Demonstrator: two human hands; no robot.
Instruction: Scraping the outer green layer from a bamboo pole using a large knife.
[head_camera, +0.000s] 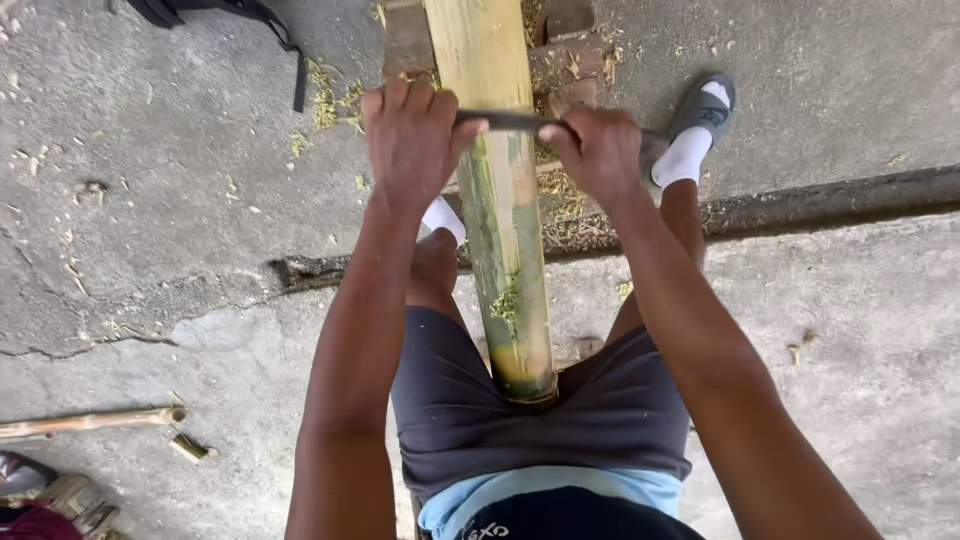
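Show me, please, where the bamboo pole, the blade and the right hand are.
bamboo pole (505, 260): head view, green middle of its stem.
blade (515, 121): head view, dark strip crossing the pole.
right hand (600, 152): head view, its back.

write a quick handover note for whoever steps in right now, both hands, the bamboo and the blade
Left hand: closed on the left end of the dark blade.
Right hand: closed on the blade's right end.
Blade: lies crosswise on the bamboo pole, touching it.
Pole: runs between the person's legs, near end against the dark shorts, far end on a wooden block.
Done: beyond the blade the pole is pale and bare; green shavings lie on the concrete.
Left: the stretch from the blade to the near end is green-skinned.
Nearby: a thin stick on the ground at left.
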